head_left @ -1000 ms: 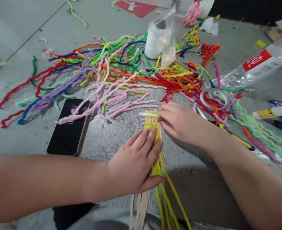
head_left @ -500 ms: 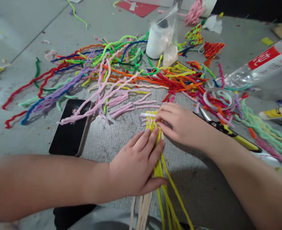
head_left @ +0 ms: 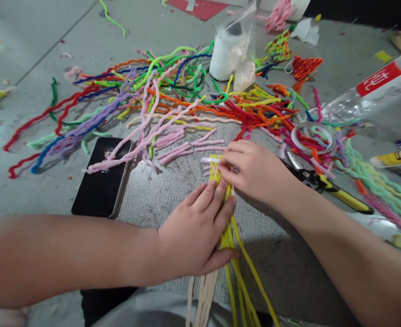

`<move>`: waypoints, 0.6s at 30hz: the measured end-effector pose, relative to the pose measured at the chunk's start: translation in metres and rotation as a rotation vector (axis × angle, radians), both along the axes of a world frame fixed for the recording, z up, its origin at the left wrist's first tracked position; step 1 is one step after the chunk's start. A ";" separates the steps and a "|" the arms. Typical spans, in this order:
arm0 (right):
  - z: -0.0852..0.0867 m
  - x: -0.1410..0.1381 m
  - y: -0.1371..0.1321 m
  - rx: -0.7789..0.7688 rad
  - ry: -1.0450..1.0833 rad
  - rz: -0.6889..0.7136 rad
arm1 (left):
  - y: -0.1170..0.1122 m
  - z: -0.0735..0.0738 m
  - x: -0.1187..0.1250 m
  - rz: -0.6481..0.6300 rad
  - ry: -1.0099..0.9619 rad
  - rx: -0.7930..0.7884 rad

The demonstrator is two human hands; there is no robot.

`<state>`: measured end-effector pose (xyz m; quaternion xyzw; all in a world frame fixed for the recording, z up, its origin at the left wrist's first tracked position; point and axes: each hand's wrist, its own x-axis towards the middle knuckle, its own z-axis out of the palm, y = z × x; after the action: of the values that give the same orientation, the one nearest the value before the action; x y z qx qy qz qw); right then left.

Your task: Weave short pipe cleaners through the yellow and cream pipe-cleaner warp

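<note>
Near the worktop's front edge, the left hand [head_left: 193, 234] presses flat, unclenched, on long fuzzy yellow pipe-cleaner strands [head_left: 236, 261] while the right hand [head_left: 255, 170] pinches a short pale pink crosspiece [head_left: 209, 160]; only a few rows look woven.

This looks like a craft workspace on a grey table [head_left: 289, 272]: a loose heap of coloured pipe cleaners [head_left: 173, 95] spreads across the far side, with a tape roll [head_left: 311, 138], glue tube [head_left: 394, 158] (far right), cutters [head_left: 326, 184] and scattered scraps.
</note>
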<state>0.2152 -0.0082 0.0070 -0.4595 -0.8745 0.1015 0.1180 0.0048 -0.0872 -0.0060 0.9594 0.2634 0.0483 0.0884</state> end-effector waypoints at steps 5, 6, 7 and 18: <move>0.000 -0.001 0.000 -0.011 -0.002 -0.017 | 0.000 0.001 0.000 0.003 0.008 -0.009; 0.000 -0.001 0.000 -0.005 -0.010 -0.023 | 0.000 0.001 0.000 0.003 0.010 -0.009; 0.000 -0.001 -0.001 0.002 -0.021 -0.026 | 0.000 0.001 0.000 0.002 0.009 -0.009; 0.002 -0.005 0.002 0.008 0.047 0.029 | 0.001 0.001 0.000 -0.003 0.006 -0.030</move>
<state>0.2104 -0.0059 0.0093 -0.4435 -0.8785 0.1102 0.1389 0.0048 -0.0861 -0.0053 0.9585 0.2630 0.0416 0.1020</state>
